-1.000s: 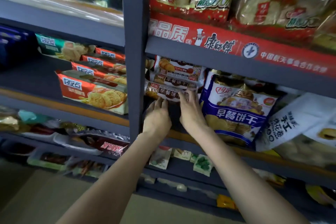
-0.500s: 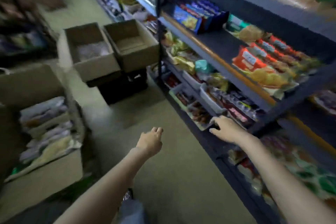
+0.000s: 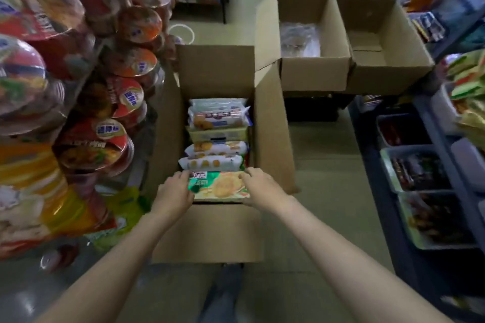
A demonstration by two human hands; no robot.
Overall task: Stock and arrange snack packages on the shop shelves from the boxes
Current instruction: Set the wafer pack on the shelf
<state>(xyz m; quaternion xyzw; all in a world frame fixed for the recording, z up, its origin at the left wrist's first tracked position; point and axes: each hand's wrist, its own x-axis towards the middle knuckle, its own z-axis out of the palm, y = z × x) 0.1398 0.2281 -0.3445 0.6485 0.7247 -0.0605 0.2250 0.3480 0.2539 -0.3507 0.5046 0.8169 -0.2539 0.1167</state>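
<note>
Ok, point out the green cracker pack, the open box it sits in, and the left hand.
green cracker pack (image 3: 219,186): head view, middle of its printed face.
open box (image 3: 210,233): head view, near outer wall.
left hand (image 3: 174,193): head view, back of the hand.

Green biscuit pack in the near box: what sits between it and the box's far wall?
Head view: a row of pale snack packs fills the open box behind the green pack.

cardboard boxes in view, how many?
3. Nearest box holds the snack packs, with both hands on the green pack. Middle box behind it to the right holds clear plastic. Far-right box looks empty. Others may be out of view.
</note>
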